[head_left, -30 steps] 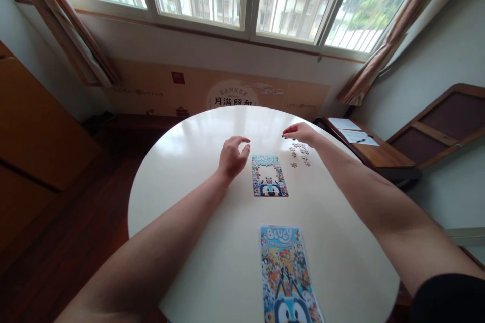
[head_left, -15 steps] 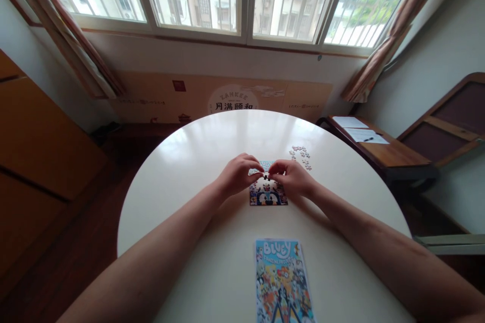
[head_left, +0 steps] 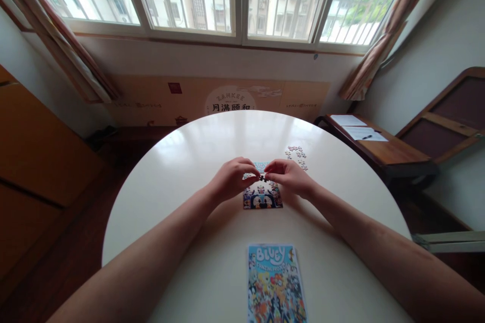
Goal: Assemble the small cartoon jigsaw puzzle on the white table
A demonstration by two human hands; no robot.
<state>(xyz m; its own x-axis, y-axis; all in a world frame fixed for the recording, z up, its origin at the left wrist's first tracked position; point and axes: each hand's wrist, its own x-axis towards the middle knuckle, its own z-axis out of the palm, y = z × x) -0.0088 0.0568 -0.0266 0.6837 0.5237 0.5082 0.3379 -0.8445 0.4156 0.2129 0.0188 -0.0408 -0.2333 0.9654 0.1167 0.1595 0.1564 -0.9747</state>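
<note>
A small, partly assembled jigsaw puzzle (head_left: 262, 199) lies in the middle of the round white table (head_left: 189, 161). Both my hands hover over its upper half with fingertips meeting. My right hand (head_left: 290, 176) pinches a small dark puzzle piece (head_left: 262, 177) between thumb and forefinger. My left hand (head_left: 233, 177) is curled in a pinch too, its fingertips touching the same piece from the left. Several loose puzzle pieces (head_left: 297, 155) lie scattered on the table just right of my right hand.
A colourful Bluey reference picture (head_left: 275, 282) lies near the table's front edge. A wooden side table with papers and a pen (head_left: 359, 133) stands at the right, beside a leaning wooden frame (head_left: 447, 131). Windows and curtains line the far wall.
My right hand came in from the loose pieces with a piece and met my left hand over the puzzle. Since half a second ago both hands have barely moved.
</note>
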